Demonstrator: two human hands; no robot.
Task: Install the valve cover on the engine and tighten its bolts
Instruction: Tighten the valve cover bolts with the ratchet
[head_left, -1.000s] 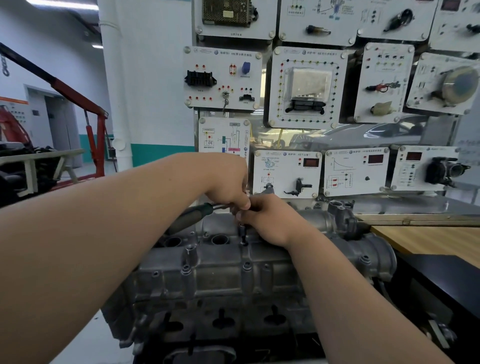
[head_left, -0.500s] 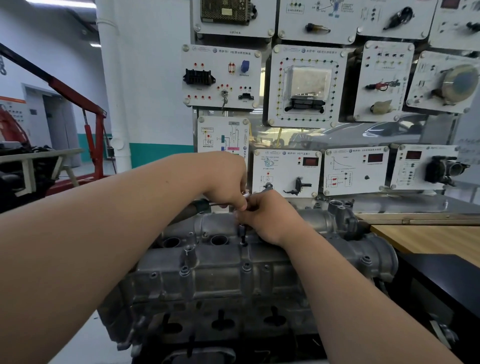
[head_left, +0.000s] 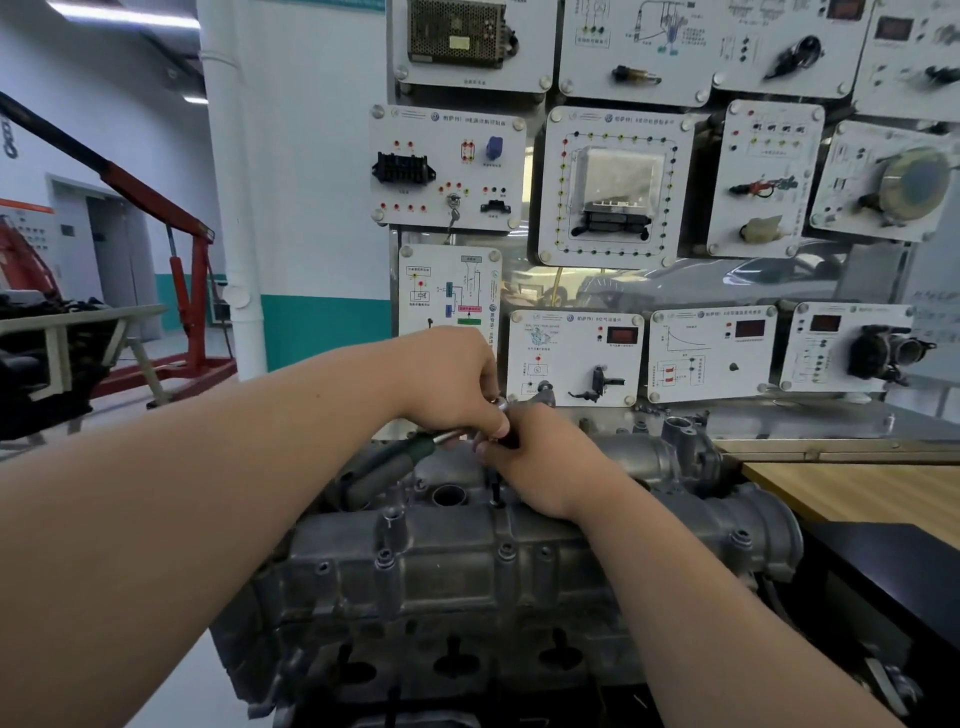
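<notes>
The grey metal valve cover lies on top of the engine, with several bolts along its near edge. My left hand grips the head end of a ratchet wrench whose green and black handle points down to the left. My right hand holds the dark socket extension just under the ratchet head; the extension stands upright on a bolt in the middle of the cover. Both hands touch each other above that bolt.
A wall of white training panels with switches and sensors stands right behind the engine. A wooden bench top and a black surface lie to the right. A red engine hoist stands at the far left.
The ratchet handle has swung a little, lifting toward my left hand. Both hands stay on the same bolt.
</notes>
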